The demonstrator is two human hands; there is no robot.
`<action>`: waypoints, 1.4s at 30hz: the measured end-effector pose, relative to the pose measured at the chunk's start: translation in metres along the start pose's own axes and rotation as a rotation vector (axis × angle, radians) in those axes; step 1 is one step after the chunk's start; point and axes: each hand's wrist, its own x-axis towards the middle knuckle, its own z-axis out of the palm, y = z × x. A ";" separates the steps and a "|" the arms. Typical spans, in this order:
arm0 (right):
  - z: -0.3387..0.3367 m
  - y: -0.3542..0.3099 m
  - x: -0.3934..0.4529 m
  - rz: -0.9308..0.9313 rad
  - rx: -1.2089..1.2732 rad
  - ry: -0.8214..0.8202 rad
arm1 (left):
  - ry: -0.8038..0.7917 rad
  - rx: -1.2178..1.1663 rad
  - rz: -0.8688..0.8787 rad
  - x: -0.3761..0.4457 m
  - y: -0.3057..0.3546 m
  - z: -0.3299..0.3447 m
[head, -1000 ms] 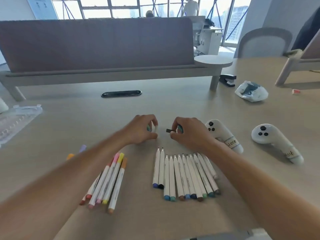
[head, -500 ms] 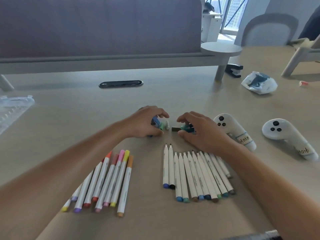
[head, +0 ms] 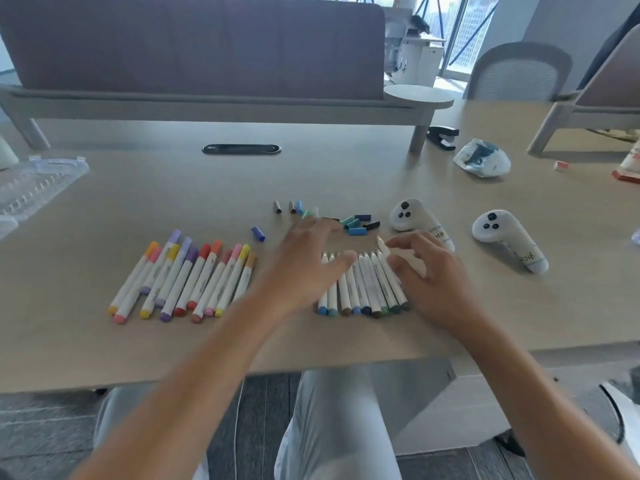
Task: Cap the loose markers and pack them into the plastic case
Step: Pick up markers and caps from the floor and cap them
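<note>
Uncapped white-barrelled markers with blue, green and brown tail ends (head: pixel 363 289) lie in a tight row on the pale wooden counter (head: pixel 173 202), near its front edge, long axes running from that edge toward the far one with bare tips pointing away from the person. Their loose small coloured caps (head: pixel 356 225) are scattered just beyond those tips, further from the front edge, so cap and tip already face each other along one line. The right hand (head: pixel 426 271) curls around the rightmost white marker of the row (head: pixel 398 258), gripping it with its tip raised off the row toward the caps. The left hand (head: pixel 308 261) hovers spread and empty over the row's left end, fingertips nearest the caps, so it looks better placed to fetch one. Capped warm-coloured markers (head: pixel 187 278) lie toward the left edge, and the clear plastic case (head: pixel 34 185) sits at the far left.
</note>
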 end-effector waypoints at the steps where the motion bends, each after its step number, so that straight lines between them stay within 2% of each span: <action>1: -0.003 0.003 -0.009 0.017 -0.003 -0.006 | 0.009 -0.006 -0.007 -0.013 0.006 0.010; 6: -0.006 0.013 -0.034 0.022 -0.111 -0.216 | 0.030 0.133 -0.015 -0.055 0.018 0.041; 9: -0.006 0.009 -0.042 -0.027 -0.152 -0.262 | -0.011 0.229 -0.033 -0.068 0.016 0.048; 13: -0.007 0.009 -0.053 -0.078 -0.194 -0.242 | 0.041 0.180 -0.022 -0.074 0.013 0.051; 19: -0.012 0.011 -0.056 -0.025 -0.061 -0.181 | 0.178 0.138 -0.025 -0.082 0.006 0.056; 25: -0.017 0.010 -0.060 0.046 0.102 -0.137 | 0.112 0.231 0.034 -0.084 0.003 0.056; 29: -0.022 0.018 -0.063 0.001 0.046 -0.190 | 0.105 0.251 0.037 -0.085 0.005 0.057; 36: -0.013 0.019 -0.065 -0.006 0.046 -0.081 | 0.155 0.195 0.022 -0.084 0.004 0.057; 42: -0.013 0.016 -0.066 0.005 0.057 -0.055 | 0.146 0.217 -0.019 -0.084 0.009 0.055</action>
